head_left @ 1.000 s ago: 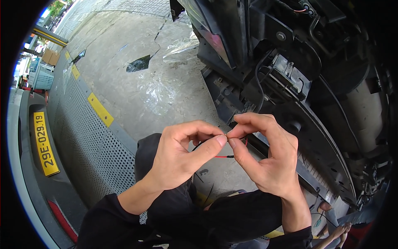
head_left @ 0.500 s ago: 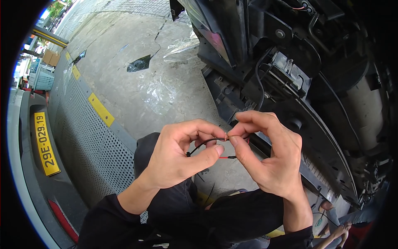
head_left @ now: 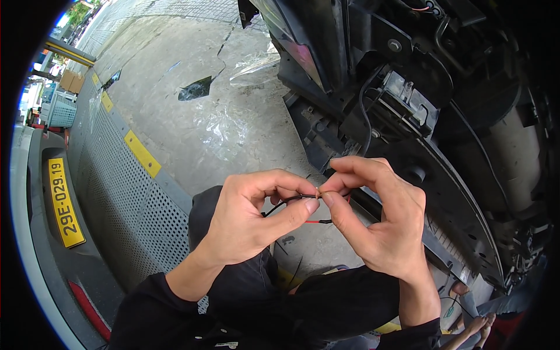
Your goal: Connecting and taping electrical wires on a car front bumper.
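Observation:
Between my two hands runs a thin black wire point(head_left: 284, 202), with a bare copper stretch showing where the fingertips meet. My left hand point(head_left: 248, 216) pinches it between thumb and forefinger, from the left. From the other side, my right hand point(head_left: 379, 216) pinches the wire close to that copper, thumb and forefinger pressed together. Just below, a red wire point(head_left: 313, 221) with a black sleeve at its right end passes behind the fingers. My fingers hide part of both wires.
At the right is the opened underside of a vehicle point(head_left: 408, 116) with black panels and brackets. A perforated metal ramp point(head_left: 134, 192) with yellow strips lies left, beside a car bumper point(head_left: 87, 274). Clear plastic film point(head_left: 224, 134) lies on the concrete. Another person's hands point(head_left: 481, 326) show at lower right.
My left thumb has slid slightly up and right, closer to the bare copper. My right hand holds nearly the same place.

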{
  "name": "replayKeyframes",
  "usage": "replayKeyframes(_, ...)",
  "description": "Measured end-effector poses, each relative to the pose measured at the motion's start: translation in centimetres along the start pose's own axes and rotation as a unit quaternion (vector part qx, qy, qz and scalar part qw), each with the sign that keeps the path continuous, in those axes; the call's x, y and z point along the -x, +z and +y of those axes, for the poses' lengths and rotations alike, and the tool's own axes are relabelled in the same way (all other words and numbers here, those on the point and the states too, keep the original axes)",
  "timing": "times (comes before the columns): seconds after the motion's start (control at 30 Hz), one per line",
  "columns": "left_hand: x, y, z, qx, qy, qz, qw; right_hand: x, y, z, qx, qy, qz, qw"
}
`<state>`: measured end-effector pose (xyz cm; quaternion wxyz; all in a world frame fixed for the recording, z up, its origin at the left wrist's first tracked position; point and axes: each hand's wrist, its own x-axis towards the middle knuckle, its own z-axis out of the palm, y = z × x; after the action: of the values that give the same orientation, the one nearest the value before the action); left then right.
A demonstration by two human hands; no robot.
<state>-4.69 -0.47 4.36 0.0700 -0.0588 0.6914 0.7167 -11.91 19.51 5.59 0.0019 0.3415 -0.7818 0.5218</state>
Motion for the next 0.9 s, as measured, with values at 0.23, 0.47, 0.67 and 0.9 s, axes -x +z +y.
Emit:
replayKeyframes(0.23, 0.0, 0.1, 0.1, 0.035, -0.026, -0.002, 0.999, 0.0, 0.0, 0.0, -0.001, 0.001, 0.000, 1.000)
replayKeyframes(0.47, -0.1, 0.4, -0.1, 0.046, -0.029, 0.015, 0.998, -0.1, 0.3, 0.1, 0.020, -0.039, 0.013, 0.999)
replayKeyframes(0.67, -0.5, 0.0, 0.2, -0.009, 0.015, -0.009, 1.000, -0.3, 0.7, 0.2, 0.044, -0.079, 0.035, 0.995)
replayKeyframes(0.9, -0.4, 0.5, 0.1, 0.113, -0.097, 0.038, 0.988, 0.4, 2.2, -0.3, 0.217, -0.171, 0.069, 0.958)
